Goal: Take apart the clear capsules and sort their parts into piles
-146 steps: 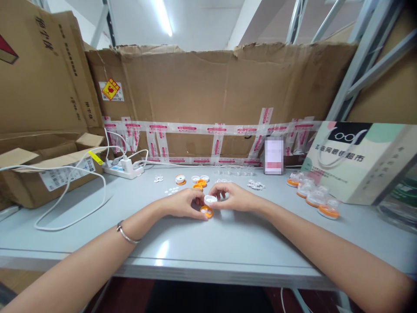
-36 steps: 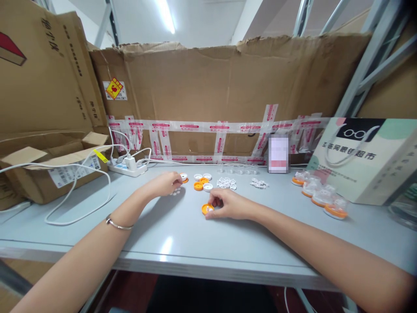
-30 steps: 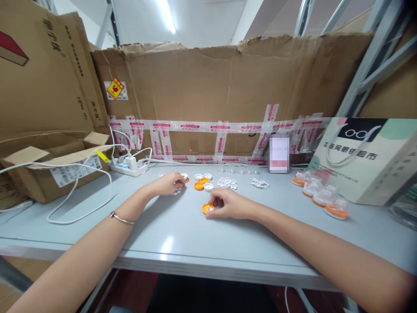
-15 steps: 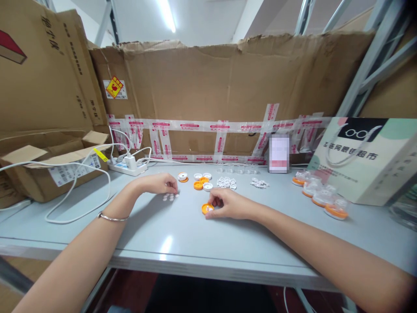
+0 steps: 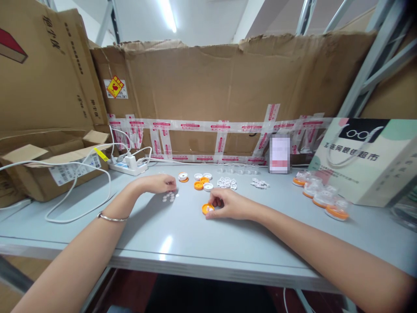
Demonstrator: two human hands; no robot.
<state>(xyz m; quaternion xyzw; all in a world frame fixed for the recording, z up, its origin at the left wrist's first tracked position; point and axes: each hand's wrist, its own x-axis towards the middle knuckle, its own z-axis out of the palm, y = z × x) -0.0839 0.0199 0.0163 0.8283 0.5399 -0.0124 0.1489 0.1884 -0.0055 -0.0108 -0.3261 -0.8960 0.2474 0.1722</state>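
My right hand is closed on the rim of an orange round cap, which rests on the table with a small white part inside it. My left hand has its fingers bent together just above several small white discs; whether a disc is between the fingertips is hidden. Beyond my hands lie orange caps and white caps. A white cap sits on an orange one. To their right is a pile of white openwork parts.
Flat white pieces and clear cups lie farther back. Assembled orange-and-white pieces with clear tops line up at the right by a paper bag. A power strip, a white cable and an open carton occupy the left.
My left hand has shifted very slightly by the white discs, its fingertips drawing a little back and up. My right hand stays on the orange cap.
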